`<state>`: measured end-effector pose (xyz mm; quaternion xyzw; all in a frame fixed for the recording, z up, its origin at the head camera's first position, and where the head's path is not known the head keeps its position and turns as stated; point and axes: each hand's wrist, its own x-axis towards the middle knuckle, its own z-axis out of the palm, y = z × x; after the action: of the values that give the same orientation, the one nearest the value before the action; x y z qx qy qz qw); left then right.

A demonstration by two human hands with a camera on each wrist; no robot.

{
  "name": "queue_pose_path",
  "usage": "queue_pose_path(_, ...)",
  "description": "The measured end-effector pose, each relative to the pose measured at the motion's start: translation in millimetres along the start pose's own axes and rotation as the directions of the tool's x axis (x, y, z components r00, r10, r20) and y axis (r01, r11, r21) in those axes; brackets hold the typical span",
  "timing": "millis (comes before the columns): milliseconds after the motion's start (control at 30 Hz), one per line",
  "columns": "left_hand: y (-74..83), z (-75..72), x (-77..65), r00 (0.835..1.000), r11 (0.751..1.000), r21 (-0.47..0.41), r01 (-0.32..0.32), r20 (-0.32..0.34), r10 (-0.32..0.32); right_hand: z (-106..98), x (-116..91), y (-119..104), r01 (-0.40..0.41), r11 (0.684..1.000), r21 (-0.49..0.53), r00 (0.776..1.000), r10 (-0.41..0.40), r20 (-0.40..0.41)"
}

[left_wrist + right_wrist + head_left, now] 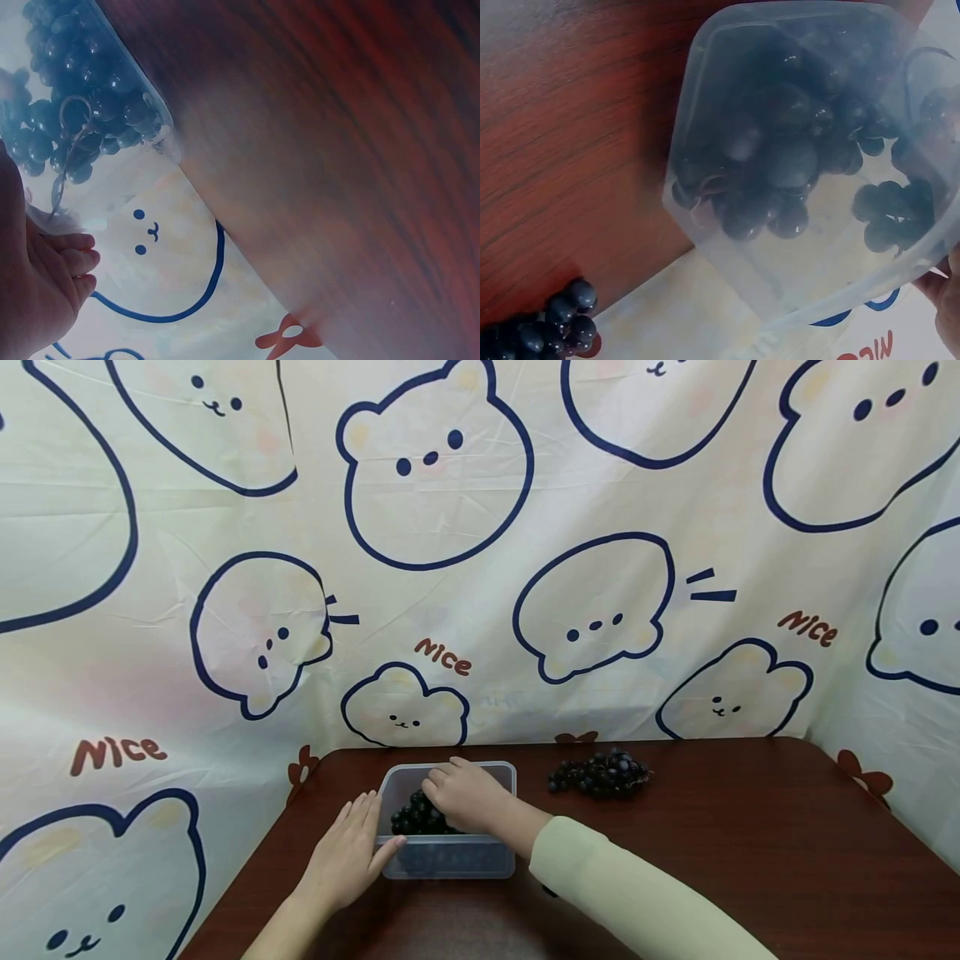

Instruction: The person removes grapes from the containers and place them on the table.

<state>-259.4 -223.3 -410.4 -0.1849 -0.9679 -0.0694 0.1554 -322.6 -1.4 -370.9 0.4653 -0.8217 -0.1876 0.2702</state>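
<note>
Pale green at the sleeve [581,860], a right hand [467,795] reaches into a clear plastic box [491,860] over dark grapes [412,817]; its fingertips are hidden, so we cannot tell whether they pinch any. Straight-fingered, the left hand [347,850] rests against the box's left side. We judge the work partly done: many grapes lie inside, while one bunch [600,774] lies on the table [712,860], to the right near the far edge. Through the box wall, the right-wrist view shows us a smaller cluster [894,214] apart from the main heap [780,157], which the head view hides; the left-wrist view leaves out the outside bunch.
</note>
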Motion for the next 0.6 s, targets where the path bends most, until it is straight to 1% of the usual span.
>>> queue_pose_path(100, 0.0, -0.2, 0.1, 1.000, 1.000, 0.002, 0.002, 0.000, -0.002, 2.4, -2.8, 1.3, 0.008, 1.000, -0.029, 0.996, -0.011, -0.090)
queue_pose_path(200, 0.0, 0.0, -0.1, 1.000, 1.000, 0.004, 0.006, 0.000, -0.006, 5.3, -5.3, 3.3, 0.012, 0.999, -0.034, 0.985, -0.018, -0.172)
queue_pose_path(300, -0.1, 0.6, 0.2, 1.000, 1.000, 0.006, 0.005, -0.001, -0.005, 8.1, -7.5, 6.2, 0.016, 0.999, -0.038, 0.969, -0.024, -0.244)
queue_pose_path(467, -0.3, 0.8, 0.2, 1.000, 1.000, 0.006, -0.001, -0.010, 0.001, 10.4, -10.7, 11.1, 0.027, 0.999, -0.044, 0.944, -0.040, -0.329)
queue_pose_path(600, -0.1, 0.6, 0.2, 1.000, 1.000, 0.007, -0.002, -0.011, 0.002, 11.1, -12.2, 15.4, 0.032, 0.999, -0.035, 0.914, -0.044, -0.404)
